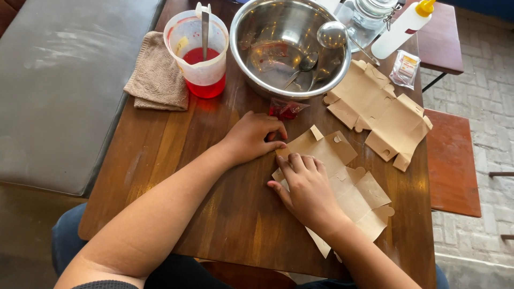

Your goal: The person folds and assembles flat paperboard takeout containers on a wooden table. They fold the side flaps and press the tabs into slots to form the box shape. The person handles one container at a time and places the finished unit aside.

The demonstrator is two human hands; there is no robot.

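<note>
A flat, unfolded brown cardboard box blank (350,184) lies on the wooden table (176,160) in front of me. My right hand (306,187) presses flat on its left part, fingers pointing up-left. My left hand (252,136) pinches the blank's upper left flap between thumb and fingers. A second unfolded brown box blank (383,115) lies further back on the right, touched by neither hand.
At the back stand a plastic jug (199,51) with red liquid and a spoon, a steel bowl (286,45) with spoons and a ladle, a folded brown cloth (158,75), a small red packet (286,108), a glass jar (369,16), a white squeeze bottle (401,27), a small clear sachet (405,68).
</note>
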